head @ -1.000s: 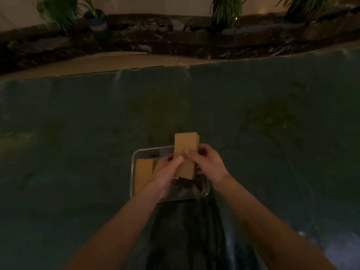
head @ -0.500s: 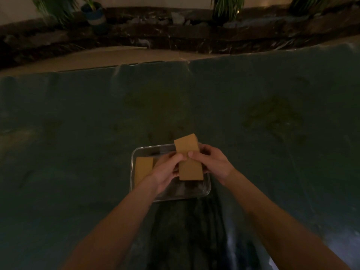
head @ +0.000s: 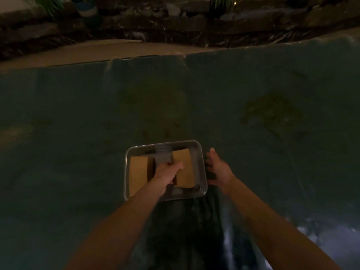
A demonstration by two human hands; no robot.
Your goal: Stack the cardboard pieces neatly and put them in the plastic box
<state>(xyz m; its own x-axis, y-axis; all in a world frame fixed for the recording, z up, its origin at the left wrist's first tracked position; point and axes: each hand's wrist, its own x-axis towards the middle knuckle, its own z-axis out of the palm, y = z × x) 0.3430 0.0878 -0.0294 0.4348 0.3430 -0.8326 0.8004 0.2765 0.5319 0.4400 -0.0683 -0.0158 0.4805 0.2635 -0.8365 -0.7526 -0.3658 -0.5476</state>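
Dim light. Clear box (head: 202, 164) sits on dark green mat (head: 78, 133), close to the person. Two cardboard stacks lie inside: left stack (head: 138, 175) against the left wall, right stack (head: 185, 168) toward the right wall, a gap between them. Left hand (head: 168, 170) reaches into the box, fingers resting on the right stack's left edge; whether it pinches the stack, cannot tell. Right hand (head: 219, 169) is just outside the right wall, fingers spread, holding nothing.
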